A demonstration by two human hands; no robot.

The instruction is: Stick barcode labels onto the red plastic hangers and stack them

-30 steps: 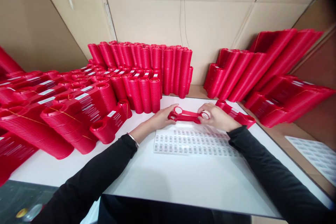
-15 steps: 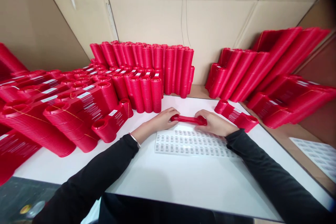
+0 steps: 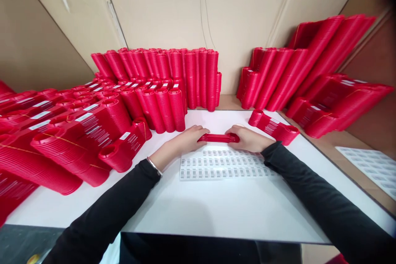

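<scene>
A flat red plastic piece (image 3: 218,138) lies across the middle of the view, gripped at both ends. My left hand (image 3: 192,138) has its fingers closed on the left end. Around the right end my right hand (image 3: 247,138) is closed. Just below the piece, a sheet of small barcode labels (image 3: 222,169) rests on the white table (image 3: 185,210); some of its top row is bare. A short stack of red pieces (image 3: 274,126) stands to the right of my right hand, and another short stack (image 3: 126,144) is left of my left hand.
Many tall red stacks (image 3: 176,107) fill the table's left and back. More red stacks (image 3: 278,78) lean at the right by the cardboard wall (image 3: 241,16). A second label sheet (image 3: 368,165) lies on cardboard at the far right.
The view has shifted a little, so most things sit further left in it. Both hands keep their hold on the red piece, which looks nearly unchanged in position over the label sheet.
</scene>
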